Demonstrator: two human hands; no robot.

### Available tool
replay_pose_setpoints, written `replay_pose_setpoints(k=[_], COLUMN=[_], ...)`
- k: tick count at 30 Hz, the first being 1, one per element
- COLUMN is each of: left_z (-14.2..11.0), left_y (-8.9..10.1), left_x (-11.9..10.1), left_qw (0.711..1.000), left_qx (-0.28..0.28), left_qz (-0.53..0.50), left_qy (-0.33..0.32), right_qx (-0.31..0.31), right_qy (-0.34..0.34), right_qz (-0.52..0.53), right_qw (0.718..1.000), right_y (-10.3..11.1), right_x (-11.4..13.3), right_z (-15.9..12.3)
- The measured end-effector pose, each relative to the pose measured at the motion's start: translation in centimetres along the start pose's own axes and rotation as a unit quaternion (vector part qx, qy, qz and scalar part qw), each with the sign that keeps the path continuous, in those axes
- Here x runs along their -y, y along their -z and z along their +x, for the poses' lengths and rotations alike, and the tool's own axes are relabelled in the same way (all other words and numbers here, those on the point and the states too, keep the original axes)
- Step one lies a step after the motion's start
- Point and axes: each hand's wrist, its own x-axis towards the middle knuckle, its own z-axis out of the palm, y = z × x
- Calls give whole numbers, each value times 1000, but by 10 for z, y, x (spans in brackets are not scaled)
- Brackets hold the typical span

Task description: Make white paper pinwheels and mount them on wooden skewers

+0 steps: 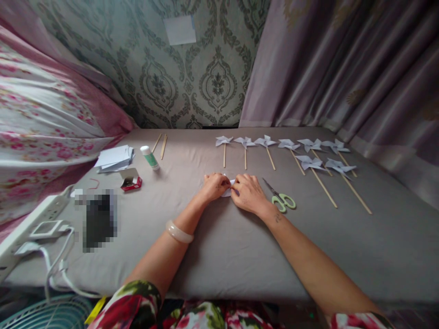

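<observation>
Between my two hands, at the middle of the cloth-covered surface, is a small piece of white paper (227,193), mostly hidden by my fingers. My left hand (216,186) pinches its left side, and a pale bangle circles that wrist. My right hand (249,193) is closed on the paper's right side, fingertips close to those of the left. Just right of my right hand lie scissors (281,201) with light green handles, blades pointing away to the left. Several white paper pinwheels (265,141) on wooden sticks lie in rows at the back right.
At the left are a stack of white paper (115,158), a glue stick (150,158), wooden sticks (163,147) and an open red box (131,183) of small pieces. A blurred dark object (100,221), a power strip (34,228) and white cables (50,265) occupy the near left.
</observation>
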Motion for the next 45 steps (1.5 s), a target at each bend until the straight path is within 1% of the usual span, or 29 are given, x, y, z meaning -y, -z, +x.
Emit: replay_pose_setpoints(k=[4, 7, 10, 14, 18, 24, 26, 32, 39, 45], left_z=[-4, -6, -10, -16, -18, -16, -15, -11, -10, -12], left_y=[-3, -5, -5, -4, -3, 0, 1, 0, -1, 3], left_x=[3, 5, 3, -1, -2, -1, -1, 3, 4, 3], left_qw=[1000, 1000, 998, 989, 982, 978, 978, 978, 980, 982], left_qx=[-10, -17, -43, -72, -61, -47, -43, -47, -49, -41], left_qz=[7, -9, -16, -1, -7, -25, -30, -42, -37, -40], left_qy=[-7, 5, 46, 125, 176, 203, 204, 197, 188, 178], right_qx=[84, 117, 135, 152, 165, 269, 292, 312, 313, 323], right_qy=[18, 24, 23, 10, -21, -65, -72, -84, -95, -102], right_qz=[-31, -46, -59, -78, -92, -75, -59, -12, 27, 97], right_qw=[996, 992, 989, 985, 982, 958, 952, 946, 945, 936], right_y=[11, 17, 21, 25, 28, 30, 30, 29, 31, 29], right_x=[-2, 0, 5, 11, 13, 6, 3, 0, -1, -7], right_z=[17, 30, 40, 48, 57, 80, 86, 95, 93, 92])
